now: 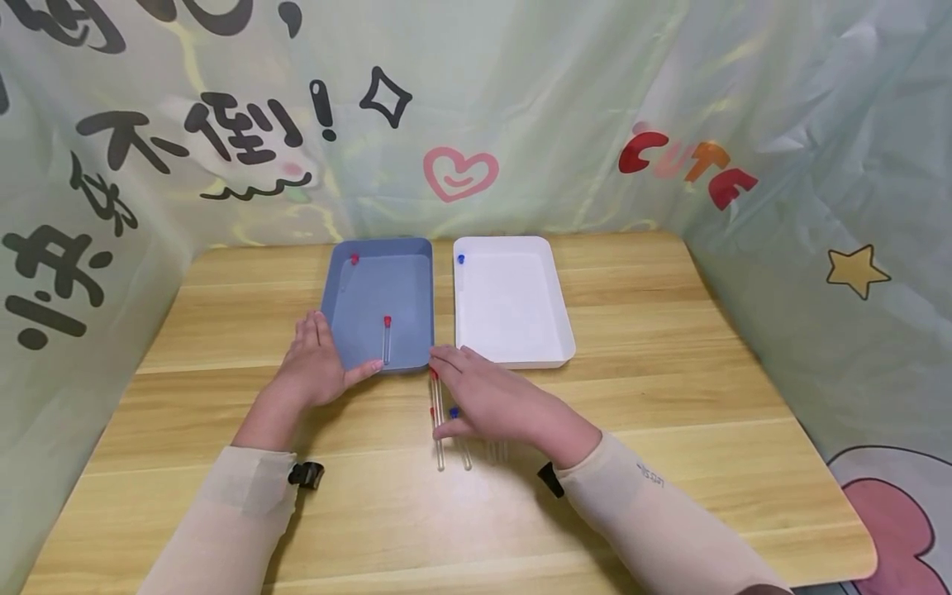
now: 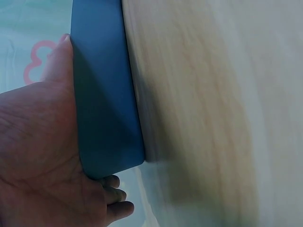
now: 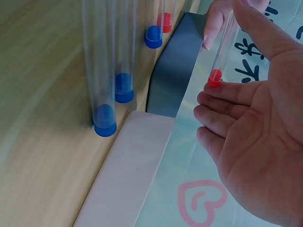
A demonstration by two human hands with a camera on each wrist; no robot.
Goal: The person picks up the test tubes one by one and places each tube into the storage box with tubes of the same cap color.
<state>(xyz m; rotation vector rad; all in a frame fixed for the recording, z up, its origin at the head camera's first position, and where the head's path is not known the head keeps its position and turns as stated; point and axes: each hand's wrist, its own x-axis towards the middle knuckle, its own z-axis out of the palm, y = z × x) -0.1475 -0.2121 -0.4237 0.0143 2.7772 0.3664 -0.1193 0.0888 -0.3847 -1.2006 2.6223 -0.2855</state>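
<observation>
My right hand (image 1: 494, 405) pinches a clear test tube with a red cap (image 3: 216, 77) lengthwise between thumb and index finger, over the table near the trays' front edges. Under this hand lie several capped tubes, including a blue-capped tube (image 3: 104, 120) and a red-capped one (image 3: 164, 22). My left hand (image 1: 311, 368) rests against the near left corner of the blue-grey tray (image 1: 422, 281), thumb along the front rim, straight fingers along its left side. Inside that tray lie two red-capped tubes, one near the front (image 1: 387, 335) and one at the back left (image 1: 354, 259).
Just right of the blue-grey tray stands a white tray (image 1: 513, 302); a blue-capped tube (image 1: 461, 259) lies along its left wall. Both stand on a wooden table (image 1: 669, 463). Printed cloth (image 1: 550, 116) hangs behind and at the sides.
</observation>
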